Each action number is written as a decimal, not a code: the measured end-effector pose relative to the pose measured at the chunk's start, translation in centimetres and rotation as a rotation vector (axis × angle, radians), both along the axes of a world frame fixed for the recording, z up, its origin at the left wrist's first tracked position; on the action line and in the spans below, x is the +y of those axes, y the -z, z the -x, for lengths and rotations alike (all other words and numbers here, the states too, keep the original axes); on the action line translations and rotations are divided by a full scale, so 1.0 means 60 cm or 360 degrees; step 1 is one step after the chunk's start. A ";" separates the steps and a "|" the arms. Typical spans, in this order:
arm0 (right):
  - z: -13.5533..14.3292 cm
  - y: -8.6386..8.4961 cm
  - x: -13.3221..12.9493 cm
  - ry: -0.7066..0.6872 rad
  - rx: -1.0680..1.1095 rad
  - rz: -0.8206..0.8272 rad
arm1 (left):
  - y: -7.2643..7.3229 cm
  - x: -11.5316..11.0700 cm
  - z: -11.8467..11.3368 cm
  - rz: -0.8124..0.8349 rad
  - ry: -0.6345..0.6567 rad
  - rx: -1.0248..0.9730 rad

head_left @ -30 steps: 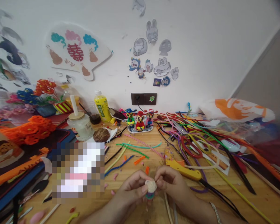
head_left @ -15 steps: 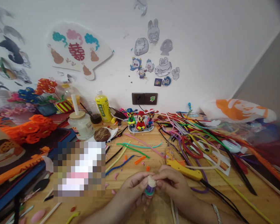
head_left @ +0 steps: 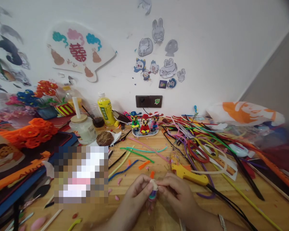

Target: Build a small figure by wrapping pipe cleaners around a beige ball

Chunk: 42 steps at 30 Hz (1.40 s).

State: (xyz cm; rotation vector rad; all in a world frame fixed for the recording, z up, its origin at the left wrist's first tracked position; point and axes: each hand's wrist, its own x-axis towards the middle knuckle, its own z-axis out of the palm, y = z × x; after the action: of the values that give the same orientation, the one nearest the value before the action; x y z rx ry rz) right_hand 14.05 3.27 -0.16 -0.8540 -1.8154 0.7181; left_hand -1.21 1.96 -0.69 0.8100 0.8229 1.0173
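My left hand (head_left: 136, 195) is closed around a small striped pipe-cleaner piece (head_left: 153, 193), with a cream top and purple and teal bands below. Against its right side, the thumb and fingers of my right hand (head_left: 179, 194) are pinched at the cream part. Fingers hide much of the piece. Just beyond it on the table lies a short orange strip (head_left: 152, 174). A yellow glue gun (head_left: 191, 175) rests to the right of my right hand, its black cord trailing toward me.
Red-handled scissors (head_left: 195, 150) lie among loose pipe cleaners (head_left: 183, 126) on the right. Three small figures stand on a tray (head_left: 144, 134) by the wall. A candle jar (head_left: 83, 130), a yellow-labelled bottle (head_left: 106, 109) and orange pipe-cleaner flowers (head_left: 38, 133) occupy the left. A pixelated patch covers part of the table.
Both hands have shifted slightly left with the striped piece, which has turned a little between the fingers. Its cream top now looks narrower. Things on the table stay in place.
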 end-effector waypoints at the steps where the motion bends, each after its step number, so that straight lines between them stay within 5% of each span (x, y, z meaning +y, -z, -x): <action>1: 0.001 -0.001 -0.001 0.0000 -0.0004 0.0016 | 0.001 0.000 -0.001 0.0042 -0.0002 -0.0038; 16: 0.000 -0.011 0.002 -0.0080 0.0033 0.0379 | -0.005 0.001 0.003 0.0008 0.0082 -0.0043; 24: 0.003 0.000 -0.003 -0.0008 -0.0021 0.0387 | -0.006 0.005 0.004 -0.0087 -0.0019 0.0035; 33: 0.016 -0.012 -0.016 -0.0196 0.0083 0.0761 | -0.011 0.008 0.005 -0.0115 -0.0126 0.0196; 42: 0.010 0.008 -0.012 0.0018 0.0136 0.0661 | -0.009 0.006 0.005 -0.0105 -0.0026 0.0064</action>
State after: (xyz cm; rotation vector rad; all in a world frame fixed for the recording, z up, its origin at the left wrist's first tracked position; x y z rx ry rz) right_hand 13.45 2.53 -0.61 -1.0815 -1.6073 1.1308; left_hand -1.52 2.32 -0.15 0.8836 0.8351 1.0496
